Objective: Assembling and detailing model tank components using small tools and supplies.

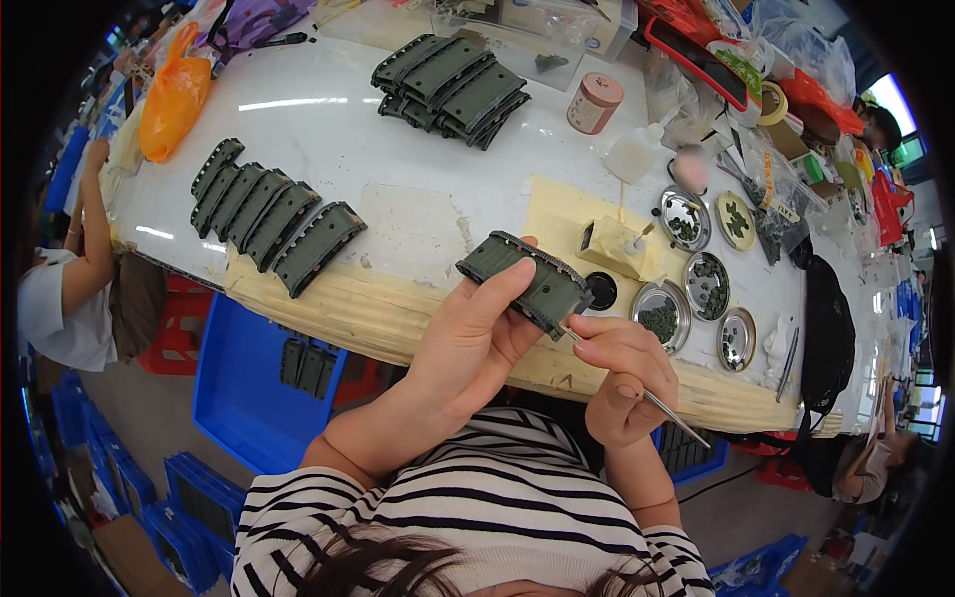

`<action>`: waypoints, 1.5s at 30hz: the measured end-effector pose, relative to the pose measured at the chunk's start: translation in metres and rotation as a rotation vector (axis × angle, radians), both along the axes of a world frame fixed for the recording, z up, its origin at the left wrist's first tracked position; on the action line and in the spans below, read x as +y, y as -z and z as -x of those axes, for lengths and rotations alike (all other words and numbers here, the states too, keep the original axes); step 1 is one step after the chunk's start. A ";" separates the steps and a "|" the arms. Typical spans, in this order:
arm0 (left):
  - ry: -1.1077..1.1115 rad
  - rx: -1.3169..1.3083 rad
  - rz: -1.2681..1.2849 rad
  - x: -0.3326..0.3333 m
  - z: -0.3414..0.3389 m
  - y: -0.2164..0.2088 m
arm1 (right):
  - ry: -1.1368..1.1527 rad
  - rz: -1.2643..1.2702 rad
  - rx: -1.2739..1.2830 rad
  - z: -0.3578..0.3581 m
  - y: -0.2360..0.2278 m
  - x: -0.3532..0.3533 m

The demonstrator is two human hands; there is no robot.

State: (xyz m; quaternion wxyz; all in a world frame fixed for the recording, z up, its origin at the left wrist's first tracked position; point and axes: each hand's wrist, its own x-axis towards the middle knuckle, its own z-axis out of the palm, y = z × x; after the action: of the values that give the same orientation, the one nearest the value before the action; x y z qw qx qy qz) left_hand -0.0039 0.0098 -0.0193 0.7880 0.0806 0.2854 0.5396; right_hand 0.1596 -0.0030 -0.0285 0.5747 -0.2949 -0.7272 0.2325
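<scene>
Hand-assembly workshop, by the look of it
Batches of like dark-green panels [438, 75], metal dishes [735, 365] of small parts [708, 296] on the worktop [308, 119], blue plastic trays [234, 388] below, other people [70, 308] alongside.

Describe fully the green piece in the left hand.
The green piece is a plastic-looking block with a toothed far edge and dark spots on top. The left hand holds it above the table, right end nearer the body, thumb across it. The metal tool in the right hand reaches that end; contact is unclear.
</scene>
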 end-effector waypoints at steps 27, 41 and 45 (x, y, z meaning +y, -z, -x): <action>0.186 -0.551 0.170 0.012 -0.005 0.009 | -0.009 -0.348 -0.216 -0.007 -0.042 -0.013; 0.125 -0.501 0.149 0.014 -0.009 -0.001 | 0.029 -0.295 -0.259 -0.003 -0.043 -0.019; 0.120 -0.448 0.144 0.014 -0.009 -0.004 | 0.037 -0.294 -0.258 -0.002 -0.043 -0.019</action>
State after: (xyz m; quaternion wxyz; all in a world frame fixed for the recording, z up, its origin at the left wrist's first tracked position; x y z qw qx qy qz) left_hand 0.0056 0.0235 -0.0153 0.8659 -0.0809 0.1358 0.4746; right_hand 0.1618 -0.0216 0.0143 0.5176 -0.2485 -0.8154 0.0733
